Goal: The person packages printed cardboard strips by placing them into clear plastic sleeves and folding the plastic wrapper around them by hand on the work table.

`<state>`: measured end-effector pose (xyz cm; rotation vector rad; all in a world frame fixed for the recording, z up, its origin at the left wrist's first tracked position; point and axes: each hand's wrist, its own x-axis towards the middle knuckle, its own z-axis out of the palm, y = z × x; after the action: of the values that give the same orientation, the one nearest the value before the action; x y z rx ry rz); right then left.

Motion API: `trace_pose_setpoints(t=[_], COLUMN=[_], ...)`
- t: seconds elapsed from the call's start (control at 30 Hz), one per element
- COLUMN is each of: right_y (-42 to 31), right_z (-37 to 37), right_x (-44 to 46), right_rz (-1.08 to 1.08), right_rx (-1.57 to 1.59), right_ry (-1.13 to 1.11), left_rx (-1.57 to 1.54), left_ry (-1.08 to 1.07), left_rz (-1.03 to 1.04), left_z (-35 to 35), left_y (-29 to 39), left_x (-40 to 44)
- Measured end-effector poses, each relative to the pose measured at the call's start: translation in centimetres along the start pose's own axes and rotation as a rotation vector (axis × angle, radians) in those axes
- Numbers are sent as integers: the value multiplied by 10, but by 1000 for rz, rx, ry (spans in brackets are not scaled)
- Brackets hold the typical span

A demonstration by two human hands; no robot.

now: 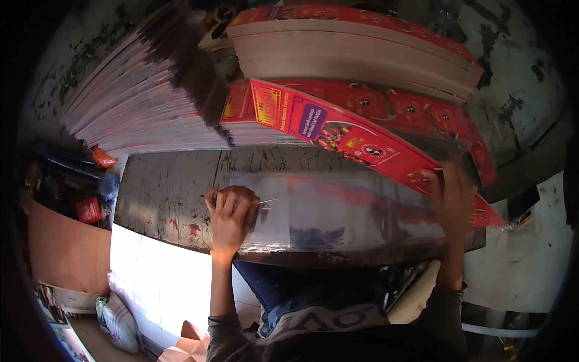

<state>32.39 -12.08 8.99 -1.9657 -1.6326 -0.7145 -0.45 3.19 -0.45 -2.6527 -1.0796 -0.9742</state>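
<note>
A dark, scratched table [163, 187] stands over a floor of white tiles [160, 271], very bright in the light. At the back is a tall stack of red cards [344, 54]. Another red pile [395, 105] sits just in front of it, and a wide, fanned pile [139, 102] with pale, shiny edges is on the left.

The long red card [377, 151] slants over the table, its left end up by the piles and its right end near the table's right edge. On its purple label I can read "SAUS TIRAM CAP PANDA". There is a panda in a round badge, a food picture, and a yellow patch too blurry to read.

The right hand [455, 196] has its thumb and fingers clamped on the card near its right end. The left hand [232, 208] touches the left end of the clear plastic [350, 205] on the table. Its fingers are bent; I can't tell if they pinch it. The person's shirt [329, 320] has big letters, with an O and a V.
</note>
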Motion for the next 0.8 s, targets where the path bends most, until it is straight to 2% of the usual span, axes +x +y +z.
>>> trace_pose_setpoints(t=[0.17, 0.23, 0.3, 0.43, 0.6, 0.8], right_y=[-47, -78, -112, -174, -210, -203], right_z=[28, 31, 37, 41, 53, 65], right_x=[71, 98, 121, 142, 136, 127], right_rz=[-161, -194, -360, -378, -380, -375], right_rx=[517, 474, 624, 900, 836, 782], right_ry=[-51, -100, 113, 38, 130, 132], left_rx=[-134, -220, -230, -318, -322, -313], left_ry=[-46, -51, -29, -30, -22, -27], left_rz=[148, 164, 189, 181, 173, 175], left_z=[-5, -7, -7, -9, -9, -11], left_y=[-1, -2, -3, -2, 0, 1], left_x=[-1, -1, -2, -1, 0, 1])
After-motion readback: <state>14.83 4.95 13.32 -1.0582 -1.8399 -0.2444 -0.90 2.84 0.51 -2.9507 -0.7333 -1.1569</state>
